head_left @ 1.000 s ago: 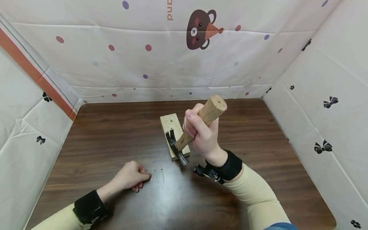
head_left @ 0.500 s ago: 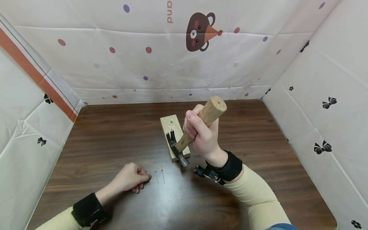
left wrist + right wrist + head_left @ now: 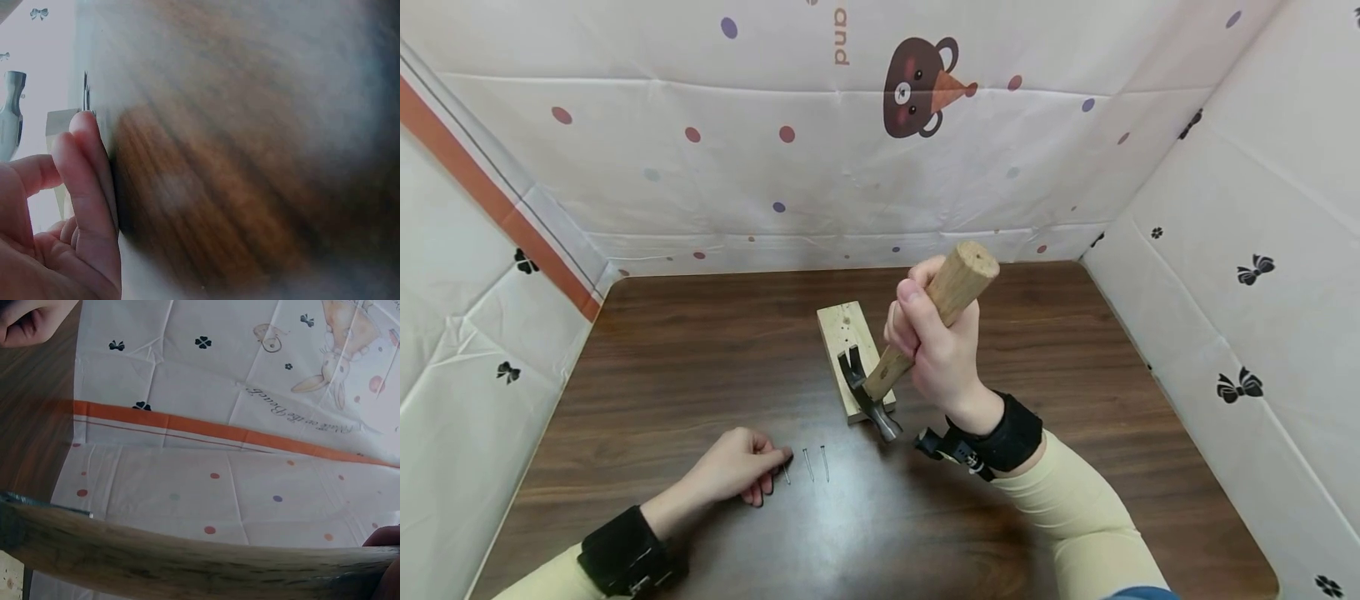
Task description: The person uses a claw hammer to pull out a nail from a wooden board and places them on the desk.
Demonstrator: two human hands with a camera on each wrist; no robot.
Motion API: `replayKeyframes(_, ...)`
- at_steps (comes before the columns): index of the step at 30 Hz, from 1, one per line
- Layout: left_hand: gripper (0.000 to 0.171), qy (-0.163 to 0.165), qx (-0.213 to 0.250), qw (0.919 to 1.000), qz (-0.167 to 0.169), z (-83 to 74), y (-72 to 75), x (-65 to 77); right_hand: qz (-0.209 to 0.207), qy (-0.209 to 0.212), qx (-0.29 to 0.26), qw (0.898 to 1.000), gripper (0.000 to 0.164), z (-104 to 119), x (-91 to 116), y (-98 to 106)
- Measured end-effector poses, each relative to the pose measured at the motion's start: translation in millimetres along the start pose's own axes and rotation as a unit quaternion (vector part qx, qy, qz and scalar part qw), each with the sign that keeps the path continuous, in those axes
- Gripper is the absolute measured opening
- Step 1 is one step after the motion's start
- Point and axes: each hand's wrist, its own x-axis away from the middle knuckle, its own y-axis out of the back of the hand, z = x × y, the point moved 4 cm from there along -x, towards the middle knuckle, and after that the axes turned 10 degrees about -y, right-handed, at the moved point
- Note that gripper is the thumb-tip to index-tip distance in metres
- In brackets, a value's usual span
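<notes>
My right hand (image 3: 936, 350) grips the wooden handle of a claw hammer (image 3: 955, 292). Its dark metal head slants over a pale wooden block (image 3: 842, 320) that has small holes in its top. The handle of the hammer (image 3: 187, 562) also crosses the bottom of the right wrist view. Left of the block, my left hand (image 3: 733, 471) pinches the leftmost nail (image 3: 787, 477) between thumb and fingertips at the tabletop; its upper end is hidden. Two more nails (image 3: 808, 465) lie side by side just to the right. In the left wrist view, the fingers (image 3: 87, 181) are close to the table.
A dark wood-grain table (image 3: 700, 358) carries everything. White printed sheets form a back wall (image 3: 700, 183) and side walls around it. Black bands with small cameras (image 3: 951, 450) are strapped on both wrists.
My left fingertips have shifted slightly and now cover the top of the leftmost nail. The right hand and hammer have moved slightly to the right. The view has tilted a little.
</notes>
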Motion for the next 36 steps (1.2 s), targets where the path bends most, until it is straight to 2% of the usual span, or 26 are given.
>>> replayKeyframes(2, 0.046, -0.002, 0.005, 1.0, 0.0, 0.4, 1.5, -0.6, -0.014, -0.005, 0.001, 1.0, 0.015, 1, 0, 2)
replayKeyframes(5, 0.047, -0.007, -0.006, 1.0, -0.002, -1.5, 6.8, -1.7, -0.035, -0.005, -0.003, 0.999, 0.025, 1, -1, 8)
replayKeyframes(10, 0.045, -0.015, -0.022, 0.9992, -0.029, -8.9, 21.7, -4.2, -0.059, 0.029, -0.02, 0.998, 0.042, 4, -1, 18)
replayKeyframes(13, 0.045, -0.02, -0.024, 0.9986, -0.043, -13.6, 30.1, -6.2, -0.078, 0.044, 0.002, 0.996, 0.045, 10, -2, 25)
replayKeyframes(15, 0.045, -0.021, -0.026, 0.9984, -0.046, -16.1, 34.2, -7.5, -0.091, 0.038, 0.027, 0.995, 0.047, 14, -3, 29)
replayKeyframes(18, 0.045, -0.021, -0.025, 0.9982, -0.049, -19.1, 39.1, -9.9, -0.095, 0.002, 0.063, 0.994, 0.047, 22, -5, 36)
replayKeyframes(23, 0.046, -0.022, -0.014, 0.9979, -0.059, -24.6, 48.2, -16.2, -0.085, -0.07, 0.075, 0.991, 0.042, 29, -12, 53)
replayKeyframes(27, 0.048, -0.031, -0.012, 0.9963, -0.08, -29.0, 58.2, -21.1, -0.085, -0.13, 0.095, 0.983, 0.038, 28, -18, 71)
replayKeyframes(30, 0.049, -0.034, -0.012, 0.9952, -0.091, -30.9, 63.9, -23.2, -0.087, -0.185, 0.121, 0.971, 0.033, 21, -24, 88)
replayKeyframes(36, 0.049, -0.036, -0.001, 0.9948, -0.095, -31.5, 68.9, -26.7, -0.096, -0.291, 0.16, 0.938, 0.039, 2, -35, 128)
